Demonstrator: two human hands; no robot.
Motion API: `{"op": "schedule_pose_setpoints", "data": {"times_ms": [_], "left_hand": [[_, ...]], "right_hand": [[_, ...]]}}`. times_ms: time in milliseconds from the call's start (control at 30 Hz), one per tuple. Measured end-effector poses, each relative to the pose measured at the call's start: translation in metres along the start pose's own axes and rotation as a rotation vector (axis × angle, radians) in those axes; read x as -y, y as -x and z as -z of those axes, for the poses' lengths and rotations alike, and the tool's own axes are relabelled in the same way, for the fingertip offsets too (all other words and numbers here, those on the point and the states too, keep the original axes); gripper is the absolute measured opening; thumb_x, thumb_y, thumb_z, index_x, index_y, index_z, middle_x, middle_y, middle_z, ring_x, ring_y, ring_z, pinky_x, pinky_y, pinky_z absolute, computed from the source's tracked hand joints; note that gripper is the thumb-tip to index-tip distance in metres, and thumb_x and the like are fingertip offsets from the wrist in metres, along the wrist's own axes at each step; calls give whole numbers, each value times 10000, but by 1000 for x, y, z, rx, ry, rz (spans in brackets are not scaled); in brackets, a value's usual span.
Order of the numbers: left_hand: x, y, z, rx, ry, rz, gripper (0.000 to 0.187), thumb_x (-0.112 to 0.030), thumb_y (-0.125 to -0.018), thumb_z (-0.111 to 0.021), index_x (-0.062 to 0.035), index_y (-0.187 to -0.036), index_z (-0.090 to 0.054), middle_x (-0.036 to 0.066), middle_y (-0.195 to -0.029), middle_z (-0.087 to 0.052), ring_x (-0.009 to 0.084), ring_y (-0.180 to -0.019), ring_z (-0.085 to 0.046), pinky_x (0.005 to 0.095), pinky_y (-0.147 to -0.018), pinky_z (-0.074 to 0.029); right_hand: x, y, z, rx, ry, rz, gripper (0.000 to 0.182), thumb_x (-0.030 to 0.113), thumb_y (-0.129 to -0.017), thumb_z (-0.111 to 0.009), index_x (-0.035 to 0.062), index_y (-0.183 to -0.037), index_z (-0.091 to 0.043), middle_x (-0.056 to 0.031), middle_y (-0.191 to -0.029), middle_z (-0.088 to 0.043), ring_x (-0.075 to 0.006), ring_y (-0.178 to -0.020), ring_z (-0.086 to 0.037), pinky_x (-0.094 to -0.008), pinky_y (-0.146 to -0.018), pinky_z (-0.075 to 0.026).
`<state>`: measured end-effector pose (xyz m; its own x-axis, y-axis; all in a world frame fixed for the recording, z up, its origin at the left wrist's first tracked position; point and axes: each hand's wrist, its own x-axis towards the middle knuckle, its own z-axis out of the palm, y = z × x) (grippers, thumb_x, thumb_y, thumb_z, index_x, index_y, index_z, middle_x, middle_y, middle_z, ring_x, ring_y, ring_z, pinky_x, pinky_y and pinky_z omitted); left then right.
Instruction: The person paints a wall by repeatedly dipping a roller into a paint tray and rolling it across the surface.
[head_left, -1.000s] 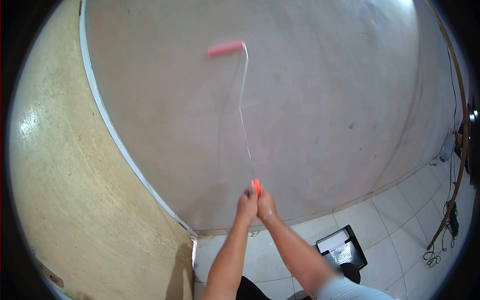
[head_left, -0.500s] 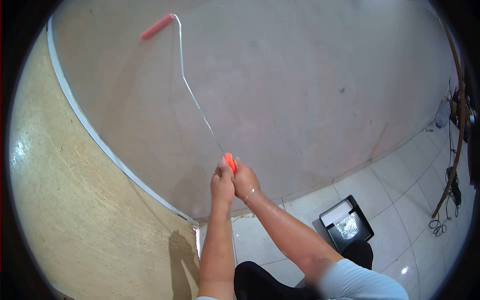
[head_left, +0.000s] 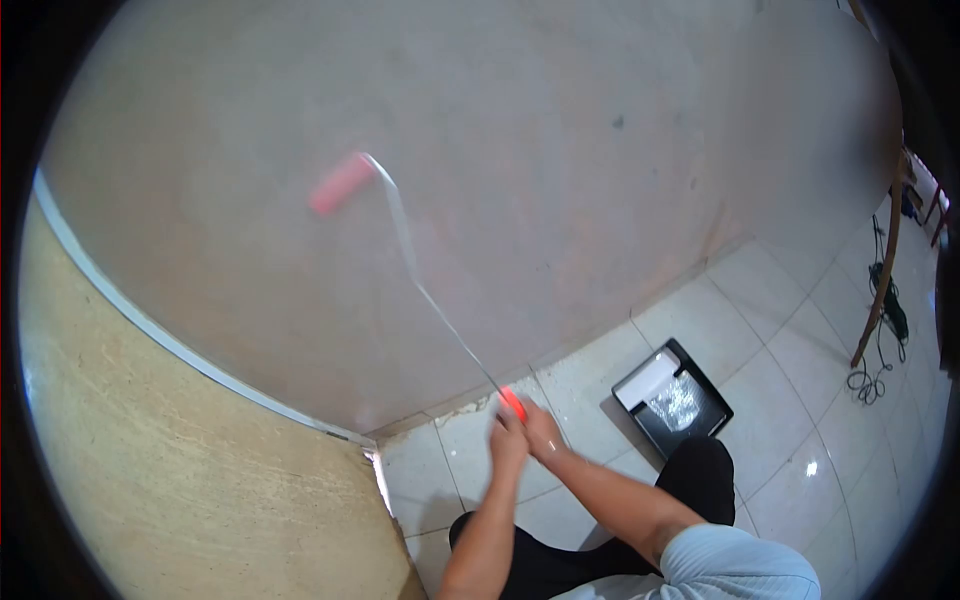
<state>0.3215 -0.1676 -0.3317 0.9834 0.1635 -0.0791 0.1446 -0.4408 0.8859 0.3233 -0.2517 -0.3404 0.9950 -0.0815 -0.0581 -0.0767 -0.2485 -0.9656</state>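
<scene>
A paint roller [head_left: 343, 184] with a pink sleeve, a long bent wire frame and an orange handle reaches up and left from my hands. Its sleeve, smeared by motion, overlaps the grey-brown wall [head_left: 480, 180]. Around the handle, my left hand [head_left: 508, 440] and my right hand [head_left: 541, 430] are both closed, side by side. The handle's orange top shows above my fingers; its lower part is hidden in them.
A black paint tray [head_left: 724, 402] with pale liquid stands on the white tiled floor [head_left: 780, 400], right of my hands. To the left rises a yellowish wall [head_left: 180, 440] edged by a pale strip. A wooden pole [head_left: 882, 290] and dark cable [head_left: 888, 310] are at the right.
The roller's sleeve has come down the wall, and both hands have moved lower and to the right with the handle. The camera view has also shifted.
</scene>
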Motion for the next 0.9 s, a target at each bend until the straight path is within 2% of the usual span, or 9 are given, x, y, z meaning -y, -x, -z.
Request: {"op": "schedule_pose_setpoints", "data": {"times_ms": [100,233,333,400,500,733,800,867,900], "left_hand": [[-76,-33,33,-5,294,-138,577,-478,-994,-375,52,-1095,-578,238,-1041,-648,354,-969,-622,401,-836,-472],[21,-12,-49,66,-88,3,589,-479,-994,-344,46,-1142,-567,272,-1078,-632,387,-1034,-608,437,-871,-464],[131,64,-123,381,-90,113,689,-529,-984,-276,64,-1242,-513,323,-1131,-590,425,-1132,-553,442,-955,-431],[133,91,-136,405,-149,140,648,-487,-990,-306,76,-1240,-505,317,-1181,-570,433,-1153,-533,435,-981,-410],[79,82,-123,451,-53,213,572,-425,-1000,-355,75,-1235,-501,303,-1211,-561,419,-1152,-541,427,-970,-420],[-34,14,-54,160,324,-73,478,-421,-1007,-402,21,-1062,-576,158,-948,-647,205,-866,-599,357,-791,-482],[29,24,-79,187,58,51,592,-479,-1004,-325,59,-1110,-549,276,-1066,-625,380,-1023,-606,434,-857,-463],[117,59,-111,276,-128,187,652,-476,-1002,-294,99,-1232,-497,307,-1188,-580,401,-1187,-529,414,-1005,-405],[251,69,-162,257,-109,118,599,-461,-992,-303,53,-1199,-529,345,-1176,-548,462,-1159,-506,485,-983,-396]], "right_hand": [[68,-48,8,-31,41,117,387,416,-873,-553,102,-1098,-552,-237,-915,-655,-441,-878,-613,-478,-747,-485],[-51,-20,20,-24,-9,-22,419,456,-885,-536,99,-1102,-569,-238,-932,-656,-431,-883,-621,-456,-765,-495],[-187,72,27,-71,31,-158,457,503,-864,-568,97,-1075,-579,-224,-944,-668,-411,-890,-643,-441,-787,-507],[-227,108,35,-68,117,-408,441,497,-870,-563,102,-1065,-573,-222,-885,-666,-417,-851,-642,-454,-756,-509],[-164,90,55,-124,110,-293,424,484,-875,-563,99,-1053,-562,-225,-828,-657,-430,-817,-637,-473,-724,-506],[-11,-3,67,-43,131,-38,394,442,-883,-540,79,-1038,-555,-266,-876,-648,-451,-841,-626,-500,-705,-496],[-77,11,45,-37,76,-106,431,467,-880,-549,64,-1030,-559,-265,-881,-651,-454,-845,-625,-498,-704,-497],[-167,55,25,10,168,-172,492,520,-879,-544,64,-1058,-578,-236,-918,-668,-424,-905,-639,-475,-791,-502],[-202,83,17,6,96,-144,522,536,-880,-540,69,-1107,-585,-223,-941,-672,-404,-939,-643,-463,-832,-497]]}}
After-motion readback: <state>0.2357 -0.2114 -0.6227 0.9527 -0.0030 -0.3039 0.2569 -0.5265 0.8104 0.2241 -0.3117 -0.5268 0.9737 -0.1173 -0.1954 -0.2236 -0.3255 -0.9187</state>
